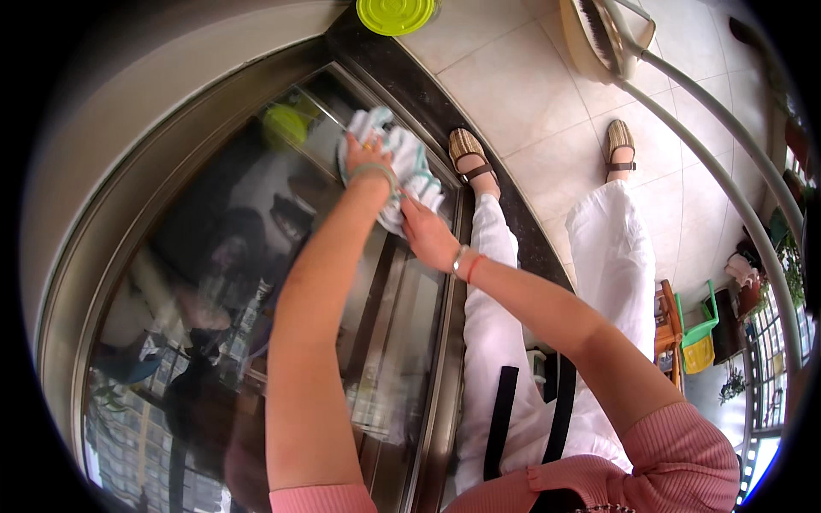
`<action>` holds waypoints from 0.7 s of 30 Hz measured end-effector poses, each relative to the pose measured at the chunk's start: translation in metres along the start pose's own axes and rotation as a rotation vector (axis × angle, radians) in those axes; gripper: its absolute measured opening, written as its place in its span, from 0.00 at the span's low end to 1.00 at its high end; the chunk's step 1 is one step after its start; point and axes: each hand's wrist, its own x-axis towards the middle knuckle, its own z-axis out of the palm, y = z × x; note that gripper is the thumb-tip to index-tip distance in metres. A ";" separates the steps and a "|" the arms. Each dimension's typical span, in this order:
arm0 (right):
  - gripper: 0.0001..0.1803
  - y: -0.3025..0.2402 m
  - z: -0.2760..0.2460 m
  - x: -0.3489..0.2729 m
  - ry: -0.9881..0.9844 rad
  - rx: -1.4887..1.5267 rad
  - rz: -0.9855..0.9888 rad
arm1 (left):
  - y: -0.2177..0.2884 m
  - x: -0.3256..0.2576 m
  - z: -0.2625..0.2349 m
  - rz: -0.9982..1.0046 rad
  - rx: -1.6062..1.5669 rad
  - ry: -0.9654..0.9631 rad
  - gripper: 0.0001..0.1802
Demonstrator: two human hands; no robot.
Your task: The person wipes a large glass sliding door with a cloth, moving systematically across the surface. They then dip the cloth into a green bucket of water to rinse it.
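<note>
A crumpled white cloth [412, 162] with green stripes lies against the glass pane [214, 256] of a metal-framed door. My left hand [368, 160] presses on the upper left part of the cloth, its fingers bunched into the fabric and slightly blurred. At the cloth's lower edge, my right hand [428, 235] has its fingers closed on the fabric. Folds hide some of the fingertips. The glass reflects windows, a green round shape and parts of me.
The metal door frame [440, 342] runs beside my legs, above a dark stone sill [513, 205]. A yellow-green round lid [395, 13] is on the floor at the top. Curved pale tubes [684, 137] and a green and yellow chair [699, 333] stand on the right.
</note>
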 end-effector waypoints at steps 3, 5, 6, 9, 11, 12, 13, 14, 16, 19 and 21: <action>0.23 -0.018 0.008 0.047 -0.009 0.004 -0.055 | -0.054 0.000 -0.003 -0.160 -0.013 0.057 0.39; 0.26 -0.037 0.010 0.086 -0.011 0.021 -0.086 | -0.093 -0.021 -0.030 -0.277 -0.023 0.059 0.40; 0.26 -0.049 0.011 0.105 0.009 0.018 -0.138 | -0.113 -0.029 -0.035 -0.257 -0.003 0.081 0.40; 0.24 -0.064 0.002 0.125 -0.006 -0.021 -0.182 | -0.131 -0.039 -0.040 -0.233 0.002 0.129 0.40; 0.22 -0.062 -0.005 0.116 -0.071 -0.021 -0.147 | -0.126 -0.033 -0.030 -0.265 0.010 0.127 0.38; 0.22 -0.058 -0.009 0.103 -0.110 0.000 -0.113 | -0.120 -0.025 -0.019 -0.297 -0.006 0.142 0.35; 0.21 -0.051 -0.014 0.091 -0.142 0.017 -0.079 | -0.110 -0.021 -0.015 -0.285 0.005 0.123 0.34; 0.20 -0.043 -0.017 0.074 -0.101 0.018 -0.108 | -0.097 -0.020 -0.016 -0.272 0.020 0.104 0.34; 0.21 -0.036 -0.019 0.039 -0.105 -0.016 -0.006 | -0.062 -0.021 -0.014 -0.182 0.059 0.035 0.34; 0.21 -0.020 -0.023 -0.020 -0.166 -0.060 0.134 | 0.009 -0.016 0.007 0.013 0.100 -0.079 0.35; 0.22 -0.009 -0.030 -0.064 -0.221 -0.063 0.191 | 0.070 -0.010 0.035 0.113 0.104 -0.121 0.35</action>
